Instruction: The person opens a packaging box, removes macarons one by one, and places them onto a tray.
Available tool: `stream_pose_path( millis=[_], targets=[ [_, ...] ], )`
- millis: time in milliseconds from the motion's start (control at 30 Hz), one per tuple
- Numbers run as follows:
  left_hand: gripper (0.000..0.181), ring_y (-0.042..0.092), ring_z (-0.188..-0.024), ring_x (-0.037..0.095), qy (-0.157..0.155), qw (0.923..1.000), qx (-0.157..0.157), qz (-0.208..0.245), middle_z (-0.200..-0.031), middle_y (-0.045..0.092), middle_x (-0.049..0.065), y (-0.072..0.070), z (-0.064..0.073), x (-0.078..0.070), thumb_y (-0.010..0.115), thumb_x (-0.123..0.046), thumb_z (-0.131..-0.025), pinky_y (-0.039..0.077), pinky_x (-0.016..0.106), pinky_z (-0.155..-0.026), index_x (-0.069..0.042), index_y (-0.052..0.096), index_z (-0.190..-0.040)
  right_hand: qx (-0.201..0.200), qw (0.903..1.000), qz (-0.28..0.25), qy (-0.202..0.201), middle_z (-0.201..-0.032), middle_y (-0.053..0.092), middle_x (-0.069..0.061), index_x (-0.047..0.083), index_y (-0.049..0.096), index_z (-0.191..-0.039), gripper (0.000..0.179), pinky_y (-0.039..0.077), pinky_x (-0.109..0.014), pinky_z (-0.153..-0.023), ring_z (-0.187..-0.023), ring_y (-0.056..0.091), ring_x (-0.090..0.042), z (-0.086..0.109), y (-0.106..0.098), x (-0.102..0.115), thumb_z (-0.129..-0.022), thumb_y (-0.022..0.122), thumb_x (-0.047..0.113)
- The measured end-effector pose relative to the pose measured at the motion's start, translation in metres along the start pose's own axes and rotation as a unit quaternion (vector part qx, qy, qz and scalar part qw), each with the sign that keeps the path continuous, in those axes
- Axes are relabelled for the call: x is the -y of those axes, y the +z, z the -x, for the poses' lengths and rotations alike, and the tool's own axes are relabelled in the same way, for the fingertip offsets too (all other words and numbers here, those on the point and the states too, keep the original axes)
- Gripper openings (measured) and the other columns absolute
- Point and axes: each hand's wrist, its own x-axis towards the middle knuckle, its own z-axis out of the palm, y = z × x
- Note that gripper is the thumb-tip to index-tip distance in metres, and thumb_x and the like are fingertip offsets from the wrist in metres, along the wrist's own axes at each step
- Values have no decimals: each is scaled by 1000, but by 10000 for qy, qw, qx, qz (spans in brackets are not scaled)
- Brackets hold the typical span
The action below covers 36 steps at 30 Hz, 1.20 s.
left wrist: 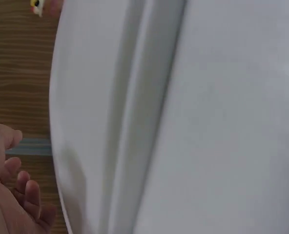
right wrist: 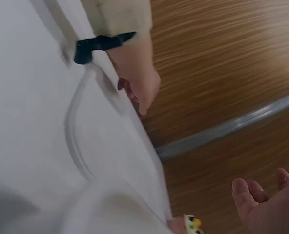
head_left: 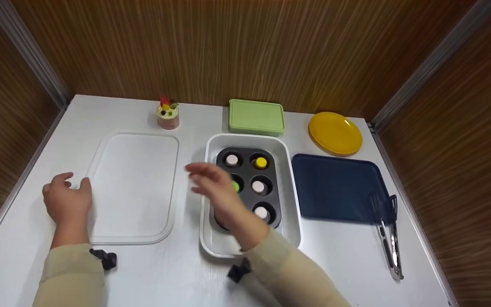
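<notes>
Hovered over the left edge of the white dish [head_left: 293, 200] with the right hand [head_left: 211, 183], fingers spread loosely and gripping nothing, blurred in the head view. Rested the left hand [head_left: 67, 200] on the white table [head_left: 36, 140] at the left rim of the clear tray [head_left: 134, 187], fingers loosely curled and holding nothing. Found the dark muffin tin [head_left: 247, 170] sitting inside the dish, at the middle of the table, with small round pieces in its cups: pale ones, a yellow one [head_left: 261, 162] and a green one [head_left: 235, 186] just beside the right hand. Judged the tin stiff, light and smooth-sided, best taken by its flat outer rim at the two short ends. Judged the pieces small and light, likely to roll, best pinched from above between thumb and forefinger
</notes>
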Motion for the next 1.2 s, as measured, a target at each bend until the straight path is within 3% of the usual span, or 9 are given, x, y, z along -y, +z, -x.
stream_pose_path(
  millis=[100,200,300,400,600,733,900,1033,1200],
  targets=[
    [45,54,-104,22,509,9964,-334,592,-121,57,16,9,18,-22,67,-25,-102,41,34,-87,0,63,-139,-100,9976,-135,-667,-123,72,-15,-10,67,-122,28,58,-34,-90,-110,65,-19,8,-41,26,-97,60,0],
    [36,55,-89,7,987,9862,-58,1325,-106,62,2,18,45,-45,72,-18,-100,42,23,-81,0,69,-130,-354,9918,-355,-1172,-117,75,-10,1,74,-113,22,59,-32,-87,-108,69,-20,16,-79,48,-98,58,-2],
    [30,59,-81,2,1308,9656,489,2193,-98,63,-5,34,78,-63,74,-7,-98,46,17,-78,4,71,-125,-596,9859,-493,-1485,-115,76,-9,7,76,-110,23,60,-33,-88,-108,70,-22,26,-112,65,-102,56,-1],
    [29,62,-83,6,1555,9431,1208,2678,-101,65,0,56,110,-73,74,2,-95,50,18,-77,8,70,-123,-887,9792,-593,-1728,-114,76,-11,7,76,-111,23,60,-34,-90,-108,71,-23,39,-141,76,-104,55,-1],
    [32,61,-93,19,1971,9158,2313,2625,-114,65,11,81,155,-82,79,1,-93,52,23,-76,2,72,-124,-1400,9631,-621,-2213,-114,76,-14,0,73,-112,19,60,-35,-91,-108,72,-25,68,-189,83,-106,55,-2],
    [40,57,-97,28,2237,9149,2531,2209,-116,62,12,88,170,-78,84,-3,-90,52,27,-79,-4,73,-128,-1986,9508,-545,-2314,-110,76,-15,-4,72,-111,18,61,-35,-89,-106,73,-25,92,-222,78,-106,56,-5],
    [58,56,-98,25,2009,9171,2904,1848,-118,60,14,98,181,-70,89,-2,-83,53,29,-81,-7,70,-136,-3173,9242,-526,-2061,-100,78,-14,-3,74,-105,19,62,-31,-79,-95,75,-21,125,-262,68,-104,56,-9],
    [68,61,-96,26,1849,9063,3320,1847,-120,61,17,105,184,-67,90,-1,-81,56,30,-81,-6,64,-144,-3903,8947,-951,-1952,-94,77,-18,-8,72,-103,15,62,-30,-69,-85,76,-24,157,-288,69,-104,57,-10],
    [71,64,-93,29,1688,8992,3503,2004,-119,61,22,108,184,-67,89,2,-81,57,29,-80,-6,62,-146,-4569,8763,-361,-1482,-91,77,-13,-3,74,-102,13,59,-26,-66,-81,72,-19,184,-318,70,-102,62,-9]
  ],
)
